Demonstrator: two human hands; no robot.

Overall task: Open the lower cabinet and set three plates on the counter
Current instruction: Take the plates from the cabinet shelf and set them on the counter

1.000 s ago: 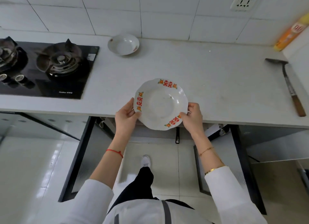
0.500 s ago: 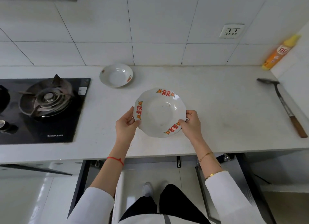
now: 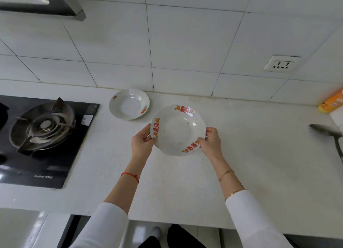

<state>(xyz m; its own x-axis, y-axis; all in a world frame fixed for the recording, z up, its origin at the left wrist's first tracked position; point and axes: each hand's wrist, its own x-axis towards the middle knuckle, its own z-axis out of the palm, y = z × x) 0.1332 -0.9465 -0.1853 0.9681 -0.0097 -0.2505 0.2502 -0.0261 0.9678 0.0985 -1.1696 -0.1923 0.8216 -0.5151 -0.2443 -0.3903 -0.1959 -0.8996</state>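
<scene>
I hold a white scalloped plate [image 3: 177, 130] with red and orange rim marks over the middle of the white counter [image 3: 259, 164]. My left hand [image 3: 142, 141] grips its left rim and my right hand [image 3: 210, 141] grips its right rim. A smaller white plate [image 3: 129, 104] with orange marks lies on the counter near the back wall, just left of the held plate. An open lower cabinet door's dark edge [image 3: 65, 233] shows below the counter's front edge.
A black gas hob [image 3: 42, 134] with a burner takes up the counter's left side. A spatula [image 3: 332, 136] lies at the far right, with an orange bottle [image 3: 332, 103] behind it. A wall socket [image 3: 281, 64] sits on the tiled wall. A range hood [image 3: 37, 1] hangs at top left.
Both hands have carried the plate away from the counter's front edge, toward the back and near the smaller plate. The view has tilted up, so little of the open cabinet shows.
</scene>
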